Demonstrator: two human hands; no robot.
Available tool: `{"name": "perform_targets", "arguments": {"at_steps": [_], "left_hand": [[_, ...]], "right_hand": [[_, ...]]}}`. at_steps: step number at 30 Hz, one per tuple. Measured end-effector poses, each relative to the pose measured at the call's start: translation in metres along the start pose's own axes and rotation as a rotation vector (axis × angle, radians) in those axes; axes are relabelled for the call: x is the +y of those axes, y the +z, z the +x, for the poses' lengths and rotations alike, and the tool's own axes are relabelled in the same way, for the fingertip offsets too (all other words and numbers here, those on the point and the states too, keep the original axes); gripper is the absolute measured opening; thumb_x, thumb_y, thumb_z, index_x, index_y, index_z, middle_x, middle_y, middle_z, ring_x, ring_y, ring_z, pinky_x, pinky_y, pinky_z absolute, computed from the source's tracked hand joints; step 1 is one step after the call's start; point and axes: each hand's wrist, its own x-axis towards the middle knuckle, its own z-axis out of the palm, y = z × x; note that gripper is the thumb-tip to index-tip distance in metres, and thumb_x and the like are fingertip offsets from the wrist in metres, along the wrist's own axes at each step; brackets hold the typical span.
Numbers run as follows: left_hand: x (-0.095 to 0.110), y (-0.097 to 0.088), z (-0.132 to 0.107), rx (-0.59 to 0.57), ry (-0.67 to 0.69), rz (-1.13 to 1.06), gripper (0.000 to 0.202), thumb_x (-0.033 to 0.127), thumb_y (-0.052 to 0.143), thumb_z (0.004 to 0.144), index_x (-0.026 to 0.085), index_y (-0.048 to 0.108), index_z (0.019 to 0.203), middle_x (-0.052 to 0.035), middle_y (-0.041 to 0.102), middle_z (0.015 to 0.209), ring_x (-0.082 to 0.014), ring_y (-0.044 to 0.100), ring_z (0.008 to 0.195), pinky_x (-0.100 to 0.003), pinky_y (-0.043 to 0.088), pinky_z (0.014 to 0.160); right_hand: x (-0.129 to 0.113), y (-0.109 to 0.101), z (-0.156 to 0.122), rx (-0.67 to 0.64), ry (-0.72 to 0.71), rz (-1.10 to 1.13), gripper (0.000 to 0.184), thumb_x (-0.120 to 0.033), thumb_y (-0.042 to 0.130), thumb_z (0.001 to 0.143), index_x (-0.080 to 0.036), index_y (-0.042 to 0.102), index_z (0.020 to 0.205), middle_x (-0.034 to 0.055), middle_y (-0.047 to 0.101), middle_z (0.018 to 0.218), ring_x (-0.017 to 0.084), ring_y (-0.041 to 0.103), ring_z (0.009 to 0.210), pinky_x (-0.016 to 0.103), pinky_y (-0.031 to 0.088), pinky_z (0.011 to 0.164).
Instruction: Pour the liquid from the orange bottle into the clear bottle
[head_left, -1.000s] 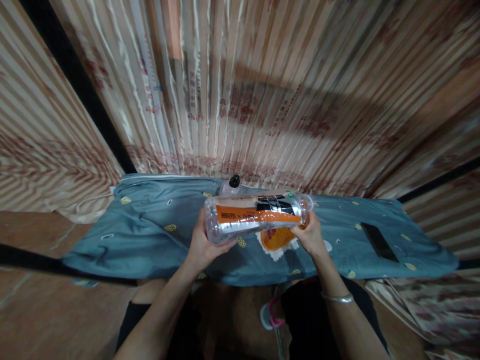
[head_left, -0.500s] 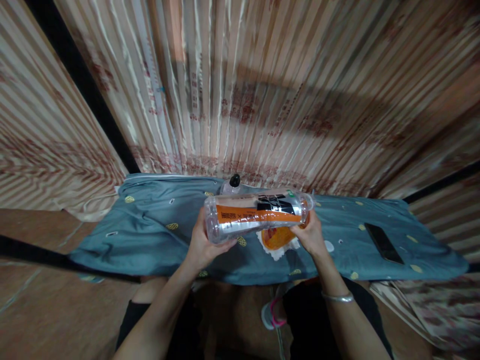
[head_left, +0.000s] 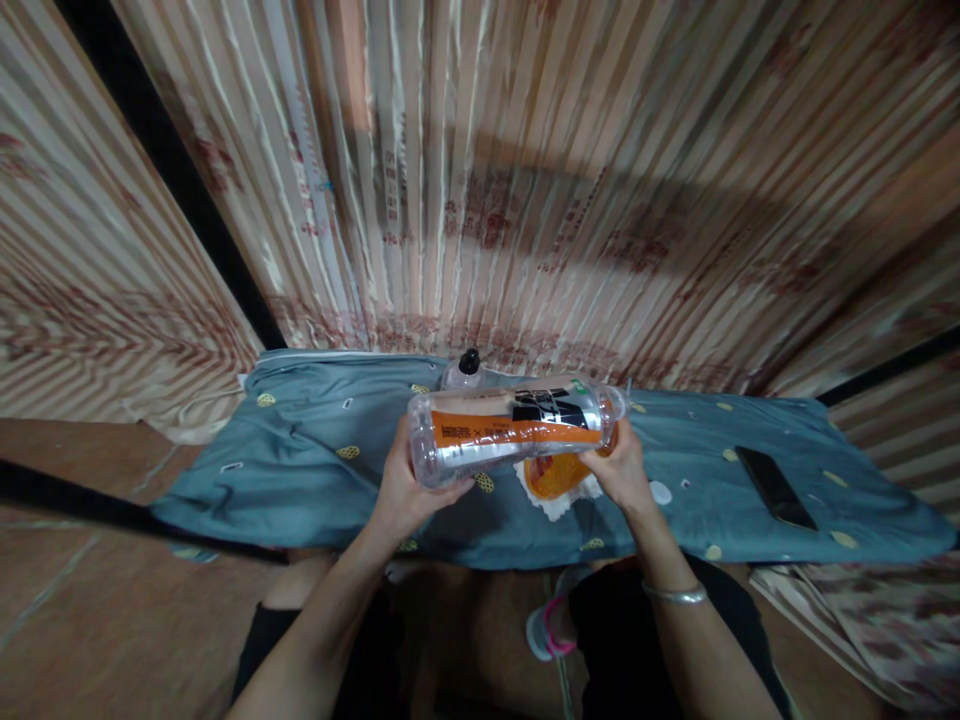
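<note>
I hold a clear plastic bottle [head_left: 510,430] with an orange, black and silver label sideways above a table. My left hand [head_left: 403,487] is wrapped round its base end at the left. My right hand [head_left: 621,472] grips the neck end at the right, fingers closed there. Right under the bottle lies an orange round thing [head_left: 555,475] on a white scalloped piece, partly hidden by the bottle. Just behind the bottle stands a small clear bottle with a black cap [head_left: 463,368].
The table is covered with a blue-grey cloth [head_left: 300,470] with small yellow spots. A black phone [head_left: 775,487] lies on it at the right. A striped shiny curtain [head_left: 525,180] hangs close behind. Reddish floor at the left; my knees and a pink-trimmed shoe [head_left: 547,630] below.
The view has shifted slightly, so the table sits a little further right in the picture. The bottle and both hands stay in the same hold.
</note>
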Motion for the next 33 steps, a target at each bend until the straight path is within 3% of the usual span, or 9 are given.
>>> {"name": "perform_targets", "arguments": {"at_steps": [5,12,33], "left_hand": [[-0.001,0.000,0.000,0.014,0.003,0.025,0.073,0.042,0.098,0.047,0.021,0.063,0.107,-0.0095,0.076,0.107,-0.0350,0.074,0.104,-0.054,0.060,0.099],[-0.001,0.000,0.000,0.031,-0.028,0.018,0.075,0.040,0.098,0.045,0.020,0.063,0.108,-0.0098,0.077,0.107,-0.0346,0.075,0.105,-0.052,0.060,0.100],[0.004,0.001,0.001,0.039,-0.045,0.023,0.071,0.037,0.098,0.043,0.020,0.062,0.103,-0.0085,0.077,0.105,-0.0348,0.075,0.107,-0.053,0.058,0.105]], "right_hand": [[0.002,0.000,0.000,-0.003,-0.029,0.006,0.050,-0.041,0.083,0.065,-0.024,0.062,0.108,0.0057,0.075,0.096,0.029,0.073,0.085,0.043,0.062,0.081],[0.015,-0.001,0.001,0.013,-0.019,-0.022,0.057,-0.038,0.082,0.064,-0.023,0.062,0.115,0.0070,0.075,0.102,0.030,0.073,0.090,0.048,0.061,0.087],[0.009,0.000,0.000,0.018,-0.076,-0.013,0.050,-0.038,0.082,0.067,-0.023,0.063,0.110,0.0059,0.075,0.095,0.028,0.073,0.083,0.043,0.063,0.078]]}}
